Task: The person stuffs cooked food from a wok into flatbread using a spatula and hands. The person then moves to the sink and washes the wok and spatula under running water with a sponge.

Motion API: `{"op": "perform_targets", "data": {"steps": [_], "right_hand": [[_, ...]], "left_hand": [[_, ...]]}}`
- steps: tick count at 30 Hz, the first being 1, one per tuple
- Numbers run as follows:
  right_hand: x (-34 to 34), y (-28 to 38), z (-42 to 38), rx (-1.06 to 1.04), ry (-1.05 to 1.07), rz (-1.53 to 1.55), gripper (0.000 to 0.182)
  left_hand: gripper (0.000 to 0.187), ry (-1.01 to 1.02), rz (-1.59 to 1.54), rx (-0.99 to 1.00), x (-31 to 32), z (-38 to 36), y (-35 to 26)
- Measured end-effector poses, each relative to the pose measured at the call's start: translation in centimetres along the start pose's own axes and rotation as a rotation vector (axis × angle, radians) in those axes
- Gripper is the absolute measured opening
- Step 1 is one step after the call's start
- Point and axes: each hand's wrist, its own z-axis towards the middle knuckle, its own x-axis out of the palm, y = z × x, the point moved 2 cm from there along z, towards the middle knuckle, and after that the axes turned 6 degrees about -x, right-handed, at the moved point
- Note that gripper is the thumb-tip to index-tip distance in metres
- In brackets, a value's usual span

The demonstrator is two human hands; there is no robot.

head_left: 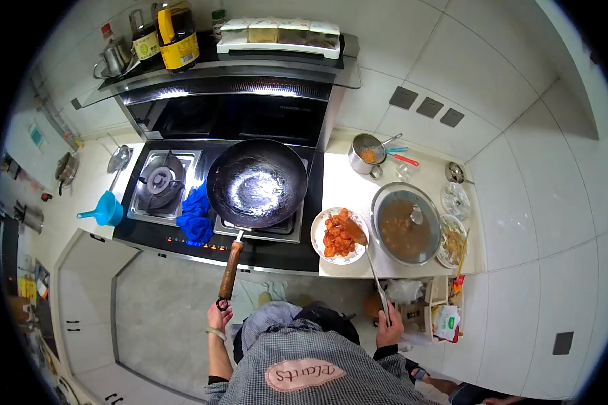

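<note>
A dark wok [258,183] sits on the right burner, its inside shiny and bare. My left hand [219,316] is closed at the ring end of the wok's wooden handle [230,273]. In my right hand [389,328] is the handle of a metal spatula [380,287]. The spatula's head rests at the right side of a white plate [319,250] holding red-orange sauced chunks [339,235]. Bunched against the wok's left side is a blue cloth [196,214].
A large metal basin [377,246] of brownish liquid stands right of the plate, beside a bowl [454,241] with chopsticks. Behind are a metal cup [366,154] and red-handled tool [407,160]. A blue funnel-like scoop [107,210] lies left. Another person's arm [442,385] shows lower right.
</note>
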Motion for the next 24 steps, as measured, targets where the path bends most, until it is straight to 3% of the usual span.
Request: {"op": "perform_targets", "data": {"steps": [9,12,14,20,24], "right_hand": [[0.5,-1.0,0.3,0.040,0.028,0.032,0.035],[0.9,-2.0,0.4,0.129,0.030,0.213,0.033],[1.1,-1.9,0.7,0.511,0.111,0.696,0.032],[3.9,5.7,5.4,0.507,0.326,1.073,0.038],[9.1,11.3,8.2,0.520,0.645,1.346,0.040]], "left_hand": [[0.023,0.005,-0.013,-0.011,-0.2,0.3,0.2],[0.023,0.005,-0.029,-0.008,-0.3,0.2,0.3],[0.023,-0.001,-0.034,-0.001,-0.4,0.0,0.1],[0.023,-0.061,-0.013,-0.014,0.0,-0.8,-0.5],[0.024,-0.068,-0.014,-0.031,0.3,-1.4,-0.8]]}}
